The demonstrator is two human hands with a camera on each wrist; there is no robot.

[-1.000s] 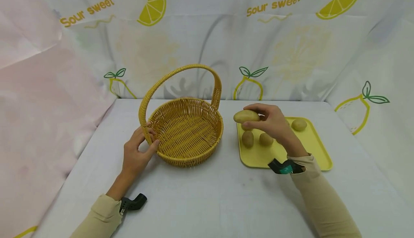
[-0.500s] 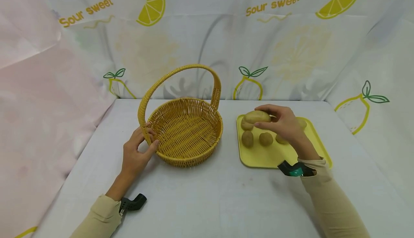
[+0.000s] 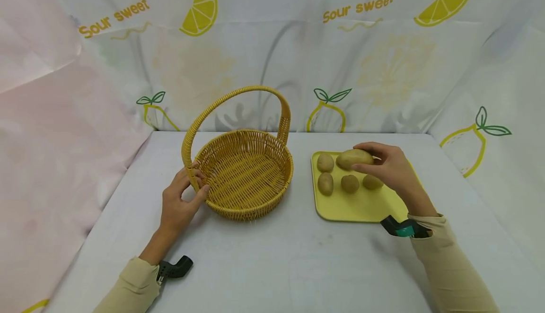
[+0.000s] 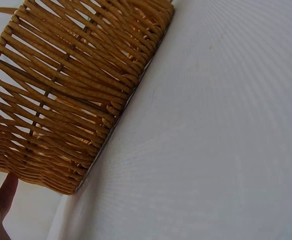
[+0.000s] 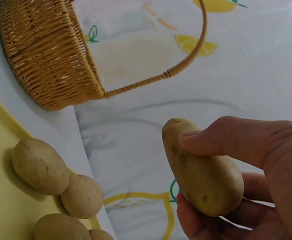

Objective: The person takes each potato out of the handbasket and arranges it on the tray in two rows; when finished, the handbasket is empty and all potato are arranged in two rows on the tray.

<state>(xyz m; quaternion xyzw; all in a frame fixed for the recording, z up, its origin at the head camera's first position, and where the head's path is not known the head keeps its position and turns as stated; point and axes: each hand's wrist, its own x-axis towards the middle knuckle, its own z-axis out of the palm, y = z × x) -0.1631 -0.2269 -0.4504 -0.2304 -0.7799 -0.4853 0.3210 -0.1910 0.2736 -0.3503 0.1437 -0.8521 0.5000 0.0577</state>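
Observation:
My right hand [image 3: 389, 169] pinches a long potato [image 3: 354, 159] between thumb and fingers, above the yellow tray [image 3: 349, 213]. The right wrist view shows the thumb across the top of this potato [image 5: 201, 170] and fingers beneath it. Several smaller potatoes lie on the tray, among them an upright oval potato [image 3: 325, 183] and a round potato [image 3: 350, 184]. At the left, my left hand [image 3: 180, 204] grips the near left rim of a yellow wicker basket [image 3: 249, 211], at the foot of its tall handle. No contents show inside the basket.
A white cloth covers the table [image 3: 264, 265]. Behind it hangs a white curtain [image 3: 272, 53] printed with lemons, and a pinkish sheet [image 3: 64, 161] borders the left side. The arched basket handle [image 3: 238, 93] rises high over the basket.
My right hand has moved rightward with the long potato, from the tray's left edge to over its back middle, uncovering the left potatoes. The left hand and basket have stayed put.

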